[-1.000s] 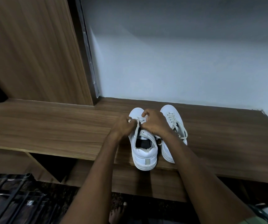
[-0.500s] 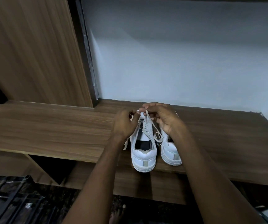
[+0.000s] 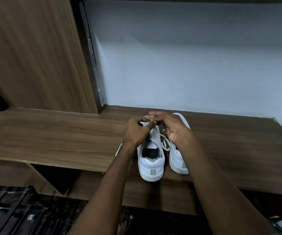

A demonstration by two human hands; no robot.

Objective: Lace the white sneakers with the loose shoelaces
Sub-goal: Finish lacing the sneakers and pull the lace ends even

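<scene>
I am looking down my own forearms, and nearest to me, below both hands, the heel of the left sneaker is sitting at the front edge of the wooden surface, with the right sneaker just beside it and mostly hidden under my right wrist. A loose loop of shoelace is hanging between the two shoes, just under my right hand. That hand is curled, its fingertips pinching a lace end up over the tongue, and my left hand is curled too, thumb and forefinger nipping the lace where the two hands meet, above the forward part of the left sneaker. I am judging this as the pull-through or the start of a knot on the left sneaker; which eyelet is in play I cannot tell, as the fingers are covering it. To do it well I am wanting even tension on both ends, the lace lying flat rather than twisted, and the shoe staying planted, since its heel is right at the edge and a hard tug toward me could drag it off. I should also be keeping the hanging loop clear of the other shoe. Beyond the hands, the pale wall is closing off the back.
</scene>
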